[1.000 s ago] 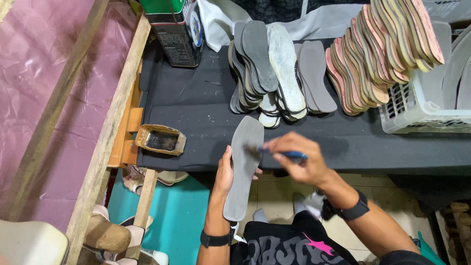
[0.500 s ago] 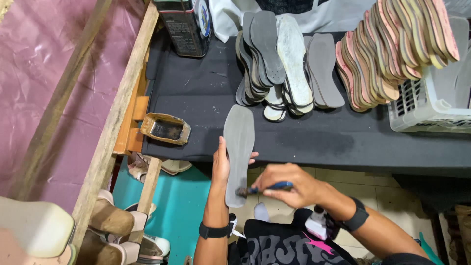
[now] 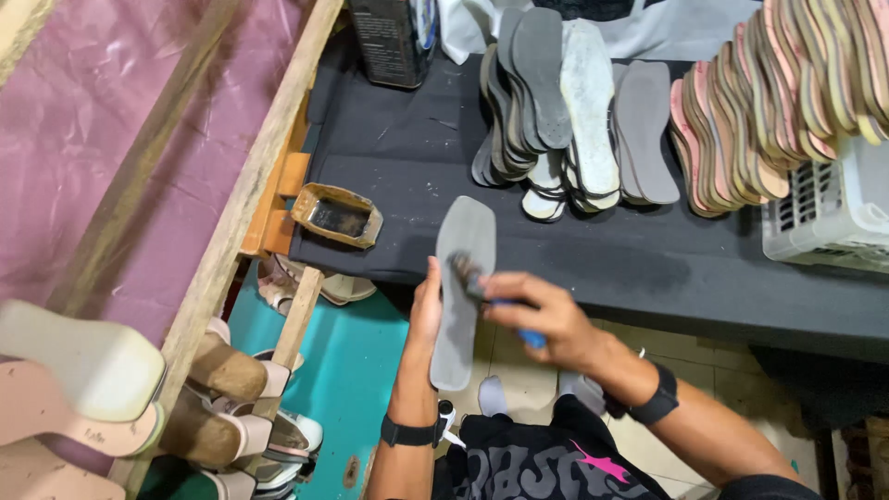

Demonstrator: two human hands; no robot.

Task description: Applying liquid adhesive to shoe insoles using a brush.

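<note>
Two hands share one grey insole (image 3: 461,296): our left hand (image 3: 426,310) wraps its fingers round the edge; our right hand (image 3: 542,315) pinches a blue-handled brush (image 3: 491,298) against it, above the bench (image 3: 593,250).

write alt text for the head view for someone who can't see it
A left hand holds a grey insole at the edge of a black table while the right hand brushes it with a blue-handled brush. Stacked insoles lie behind.
</note>
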